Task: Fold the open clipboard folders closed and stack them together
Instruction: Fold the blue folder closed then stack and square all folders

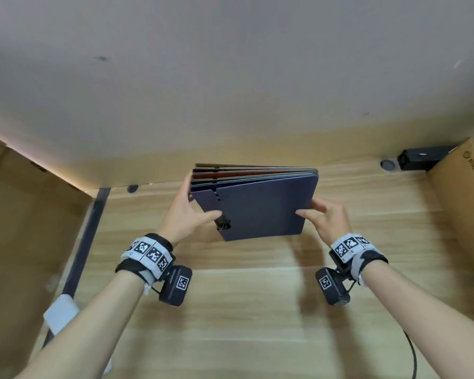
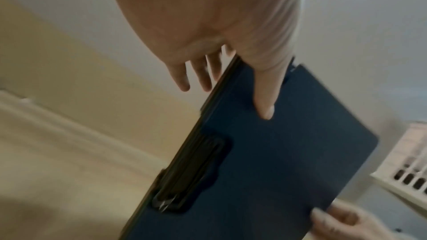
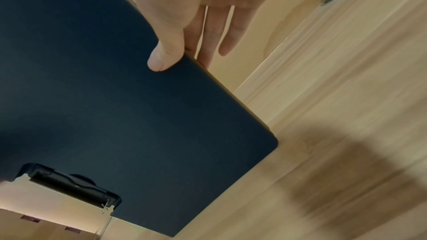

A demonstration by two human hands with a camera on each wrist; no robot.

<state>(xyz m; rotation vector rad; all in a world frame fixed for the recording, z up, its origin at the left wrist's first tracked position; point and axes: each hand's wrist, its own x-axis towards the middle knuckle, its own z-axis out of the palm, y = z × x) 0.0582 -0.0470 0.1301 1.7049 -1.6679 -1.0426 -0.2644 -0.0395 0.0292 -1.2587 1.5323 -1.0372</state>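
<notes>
Light wooden table (image 1: 257, 310), plain grey wall (image 1: 230, 77), cardboard box (image 1: 465, 203) right.

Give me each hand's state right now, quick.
Left hand: holding the left edge of the stack of closed dark blue clipboard folders, thumb on the front cover.
Right hand: holding the stack's right edge, thumb in front.

2 hands (image 1: 188, 214), 1 folder stack (image 1: 260, 206), 1 box (image 1: 460, 192)
</notes>
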